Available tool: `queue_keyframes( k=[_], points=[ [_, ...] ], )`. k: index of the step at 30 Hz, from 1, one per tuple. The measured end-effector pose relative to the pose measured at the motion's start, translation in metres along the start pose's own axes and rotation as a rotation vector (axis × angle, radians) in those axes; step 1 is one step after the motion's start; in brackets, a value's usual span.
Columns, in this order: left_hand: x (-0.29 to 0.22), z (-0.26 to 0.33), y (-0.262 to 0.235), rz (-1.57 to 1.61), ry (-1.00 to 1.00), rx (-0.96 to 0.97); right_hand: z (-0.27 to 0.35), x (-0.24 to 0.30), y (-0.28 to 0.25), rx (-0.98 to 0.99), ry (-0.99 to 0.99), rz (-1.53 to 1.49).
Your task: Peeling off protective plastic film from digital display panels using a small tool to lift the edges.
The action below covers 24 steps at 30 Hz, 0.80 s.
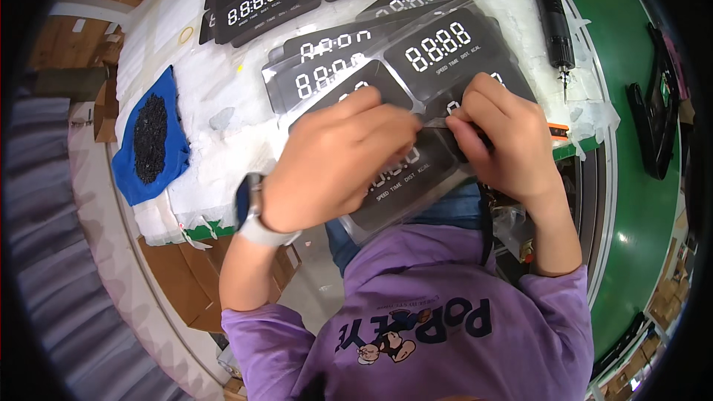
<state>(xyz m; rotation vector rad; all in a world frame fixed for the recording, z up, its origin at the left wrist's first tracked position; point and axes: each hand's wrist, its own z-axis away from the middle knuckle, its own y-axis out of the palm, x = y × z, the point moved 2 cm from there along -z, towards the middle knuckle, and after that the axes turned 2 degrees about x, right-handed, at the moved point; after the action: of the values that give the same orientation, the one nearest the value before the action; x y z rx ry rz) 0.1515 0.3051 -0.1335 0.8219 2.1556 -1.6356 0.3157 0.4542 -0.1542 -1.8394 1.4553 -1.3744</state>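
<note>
Left hand lies flat w/ fingers curled over a dark display panel, pinning it at the counter edge above the lap, while right hand pinches its upper edge, apparently a clear film there. More panels lie fanned just beyond, within reach; a blue cloth w/ black granules sits left, a power screwdriver right
</note>
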Motion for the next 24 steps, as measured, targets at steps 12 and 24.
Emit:
queue_keyframes(
  k=[12,24],
  points=[
    [0.011,0.179,-0.103,0.049,-0.701,-0.573,-0.013,0.012,0.006,0.097,0.069,-0.224],
    [0.010,0.011,-0.071,0.354,-0.335,-0.470,-0.045,-0.030,-0.025,-0.130,0.218,-0.046]
  ],
)
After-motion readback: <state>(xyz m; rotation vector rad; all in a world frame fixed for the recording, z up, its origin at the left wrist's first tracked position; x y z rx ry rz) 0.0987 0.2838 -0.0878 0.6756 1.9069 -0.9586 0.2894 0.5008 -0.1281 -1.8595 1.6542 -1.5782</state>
